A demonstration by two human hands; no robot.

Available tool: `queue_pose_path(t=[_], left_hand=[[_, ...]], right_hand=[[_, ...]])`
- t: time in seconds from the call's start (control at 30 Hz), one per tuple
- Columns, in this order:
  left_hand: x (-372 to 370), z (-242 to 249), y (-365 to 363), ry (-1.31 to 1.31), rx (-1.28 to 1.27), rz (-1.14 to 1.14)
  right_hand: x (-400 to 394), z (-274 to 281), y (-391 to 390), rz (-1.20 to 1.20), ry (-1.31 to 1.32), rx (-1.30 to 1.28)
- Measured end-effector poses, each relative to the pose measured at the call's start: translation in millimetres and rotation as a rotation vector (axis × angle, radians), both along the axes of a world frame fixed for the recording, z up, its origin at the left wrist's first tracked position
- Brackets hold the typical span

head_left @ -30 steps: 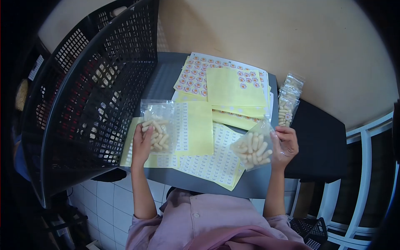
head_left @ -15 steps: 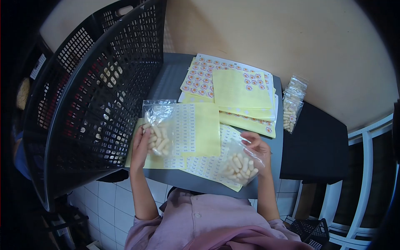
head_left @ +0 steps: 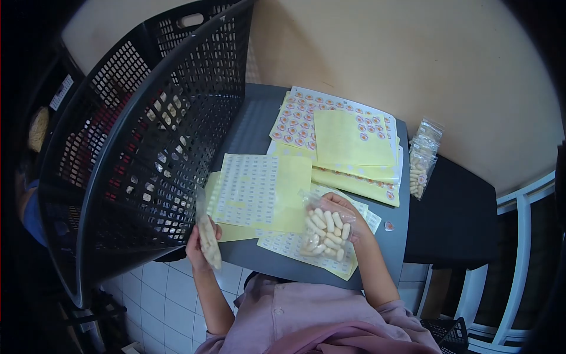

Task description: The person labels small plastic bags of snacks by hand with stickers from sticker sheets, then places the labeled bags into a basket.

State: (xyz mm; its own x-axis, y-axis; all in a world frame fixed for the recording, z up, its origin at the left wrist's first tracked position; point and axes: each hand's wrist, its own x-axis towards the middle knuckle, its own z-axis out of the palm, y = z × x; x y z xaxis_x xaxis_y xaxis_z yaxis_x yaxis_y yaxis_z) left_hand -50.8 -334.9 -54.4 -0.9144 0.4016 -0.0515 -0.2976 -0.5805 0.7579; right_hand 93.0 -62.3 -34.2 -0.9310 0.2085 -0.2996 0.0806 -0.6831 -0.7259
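The left hand [head_left: 195,250] had a narrow grip on a clear plastic bag [head_left: 209,243] of pale capsule-shaped pieces, turned nearly edge-on beside the black perforated basket [head_left: 162,127] and above the near edge of the grey counter [head_left: 268,262]. The right hand [head_left: 352,213] held a second clear bag [head_left: 328,235] by its upper side — the grip close, some fingers hidden — with its broad face showing the pieces, over a lower label sheet [head_left: 277,242]. Between the hands lay a partly peeled label sheet [head_left: 249,187]; beyond it, sheets of round orange-and-pink stickers [head_left: 295,121] overlapped. One loose sticker [head_left: 389,226] lay right of the held bag, and filled bags [head_left: 421,168] overlapped in a row beside the black seat [head_left: 454,212].
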Motion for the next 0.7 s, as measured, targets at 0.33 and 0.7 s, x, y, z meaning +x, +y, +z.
queue_pose_path(t=[0.33, 0.7], left_hand=[[4, -3, -9, 0.025, 0.150, -0.251], [5, -7, -16, 0.143, 0.031, -0.247]], right_hand=[[-41, 7, -26, 0.209, -0.085, 0.324], [-72, 0, -17, 0.354, -0.185, 0.576]])
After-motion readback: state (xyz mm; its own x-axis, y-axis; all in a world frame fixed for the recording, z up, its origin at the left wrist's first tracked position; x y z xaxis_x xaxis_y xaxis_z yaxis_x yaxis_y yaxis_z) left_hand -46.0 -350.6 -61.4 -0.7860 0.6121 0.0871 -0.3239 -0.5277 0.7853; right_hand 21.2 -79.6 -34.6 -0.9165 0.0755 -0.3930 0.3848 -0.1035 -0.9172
